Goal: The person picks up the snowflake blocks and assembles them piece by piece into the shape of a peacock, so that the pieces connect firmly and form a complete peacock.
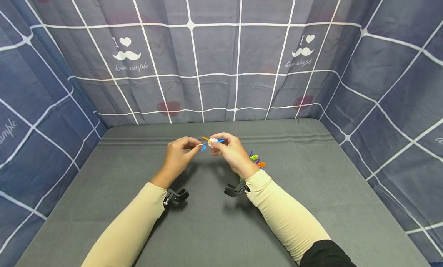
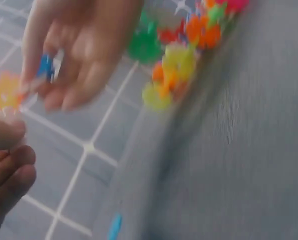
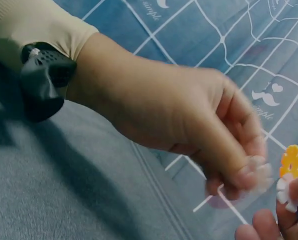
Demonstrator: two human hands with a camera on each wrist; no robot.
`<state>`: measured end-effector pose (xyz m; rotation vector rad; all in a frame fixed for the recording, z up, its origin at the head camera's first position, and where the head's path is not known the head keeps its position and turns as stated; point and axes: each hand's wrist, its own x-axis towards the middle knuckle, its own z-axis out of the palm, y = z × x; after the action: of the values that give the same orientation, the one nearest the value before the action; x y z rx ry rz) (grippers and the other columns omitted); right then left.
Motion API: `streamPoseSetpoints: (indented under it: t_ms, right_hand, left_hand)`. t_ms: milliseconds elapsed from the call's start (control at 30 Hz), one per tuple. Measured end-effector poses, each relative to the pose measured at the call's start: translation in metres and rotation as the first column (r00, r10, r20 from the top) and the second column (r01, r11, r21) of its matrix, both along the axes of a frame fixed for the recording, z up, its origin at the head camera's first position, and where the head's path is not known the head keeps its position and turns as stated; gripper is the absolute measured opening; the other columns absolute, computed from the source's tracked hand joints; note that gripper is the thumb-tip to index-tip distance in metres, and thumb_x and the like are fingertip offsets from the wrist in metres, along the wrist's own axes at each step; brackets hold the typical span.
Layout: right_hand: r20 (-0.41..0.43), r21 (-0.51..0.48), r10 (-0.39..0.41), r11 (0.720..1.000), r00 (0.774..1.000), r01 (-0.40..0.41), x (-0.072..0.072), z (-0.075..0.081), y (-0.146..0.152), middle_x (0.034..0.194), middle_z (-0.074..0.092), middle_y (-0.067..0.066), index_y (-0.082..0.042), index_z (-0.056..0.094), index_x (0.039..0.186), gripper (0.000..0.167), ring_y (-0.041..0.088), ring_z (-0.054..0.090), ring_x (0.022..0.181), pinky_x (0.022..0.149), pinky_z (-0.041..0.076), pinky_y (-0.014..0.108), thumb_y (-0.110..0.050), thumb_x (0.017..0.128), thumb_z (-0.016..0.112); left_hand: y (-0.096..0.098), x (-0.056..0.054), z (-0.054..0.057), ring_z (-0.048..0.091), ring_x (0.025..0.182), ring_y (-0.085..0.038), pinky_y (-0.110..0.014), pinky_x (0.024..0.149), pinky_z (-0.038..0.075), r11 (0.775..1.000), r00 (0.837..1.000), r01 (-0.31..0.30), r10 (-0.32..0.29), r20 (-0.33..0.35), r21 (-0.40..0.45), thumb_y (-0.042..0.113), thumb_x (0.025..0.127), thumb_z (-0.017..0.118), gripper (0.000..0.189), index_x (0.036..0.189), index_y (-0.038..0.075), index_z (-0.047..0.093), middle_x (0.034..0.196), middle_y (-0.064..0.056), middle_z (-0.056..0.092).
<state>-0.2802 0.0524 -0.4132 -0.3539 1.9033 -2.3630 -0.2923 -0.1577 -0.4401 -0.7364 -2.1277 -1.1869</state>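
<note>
My left hand [image 1: 179, 155] pinches a white notched plastic disc [image 3: 261, 175] by its edge, seen nearly edge-on in the head view. Close by on the right, my right hand [image 1: 231, 151] holds several joined notched discs: a white disc [image 1: 212, 141], a yellow-orange disc [image 3: 291, 159] and a blue disc [image 1: 220, 140]. A small gap separates the two hands' pieces. The left wrist view is blurred, with the right hand [image 2: 84, 55] above the left fingers [image 2: 11, 177]. A lone blue disc [image 1: 203, 147] shows just beyond the left fingertips, apparently on the table.
Behind my right wrist lies a heap of colourful notched discs [image 1: 257, 161], partly hidden; yellow [image 2: 179, 62], orange [image 2: 203, 32] and green [image 2: 145, 44] ones show. A grey cloth covers the table [image 1: 207, 228]. Gridded curtains [image 1: 218, 48] stand at the back and both sides.
</note>
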Motion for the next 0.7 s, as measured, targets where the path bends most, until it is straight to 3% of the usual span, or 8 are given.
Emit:
streamPoseSetpoints:
  t_ms: [100,233,400,500,700]
  right_hand:
    - [-0.021,-0.018,-0.010,1.000,1.000,0.010,0.001,0.000,-0.001,0.102,0.069,0.015,0.011,0.065,0.122,0.024,0.022,0.072,0.086,0.084,0.062,0.044,0.004,0.100,0.068]
    - [-0.061,-0.048,-0.021,0.999,0.998,0.018,0.001,0.002,-0.002,0.106,0.070,0.016,0.014,0.065,0.124,0.026,0.026,0.071,0.087,0.081,0.062,0.041,0.004,0.100,0.068]
    - [-0.118,-0.050,-0.054,0.998,0.992,0.049,0.004,0.005,-0.004,0.112,0.072,0.022,0.013,0.068,0.124,0.027,0.026,0.071,0.086,0.077,0.063,0.037,0.004,0.099,0.070]
    - [-0.137,-0.032,-0.065,0.998,0.988,0.061,0.006,0.005,-0.006,0.105,0.073,0.022,0.012,0.069,0.125,0.027,0.026,0.071,0.084,0.074,0.063,0.035,0.000,0.100,0.071]
    - [-0.161,0.111,-0.056,0.991,0.985,0.074,0.008,0.005,-0.004,0.094,0.073,0.018,0.005,0.072,0.128,0.030,0.035,0.070,0.082,0.069,0.062,0.035,-0.010,0.102,0.072]
  left_hand:
    - [0.009,0.007,0.007,0.074,0.078,-0.020,-0.031,0.071,0.060,0.998,0.992,0.059,-0.054,-0.117,0.038,-0.004,0.082,0.089,0.016,0.092,0.005,0.080,0.091,-0.002,0.077]
    - [0.017,0.013,0.011,0.073,0.075,-0.021,-0.033,0.068,0.060,0.996,0.976,0.061,-0.047,-0.211,0.059,-0.010,0.079,0.089,0.020,0.091,0.004,0.081,0.089,-0.002,0.077]
    - [0.020,0.016,0.014,0.071,0.070,-0.020,-0.035,0.063,0.059,0.998,0.965,0.030,-0.013,-0.261,0.061,-0.010,0.080,0.088,0.019,0.090,0.004,0.082,0.085,-0.003,0.076]
    - [0.020,0.018,0.014,0.070,0.068,-0.019,-0.035,0.062,0.058,0.999,0.958,0.014,-0.001,-0.286,0.045,-0.009,0.081,0.088,0.016,0.090,0.003,0.082,0.083,-0.003,0.075]
    - [0.022,0.017,0.013,0.068,0.064,-0.019,-0.038,0.058,0.057,0.999,0.941,-0.027,0.042,-0.337,0.047,-0.009,0.081,0.086,0.014,0.089,0.000,0.082,0.080,-0.003,0.074]
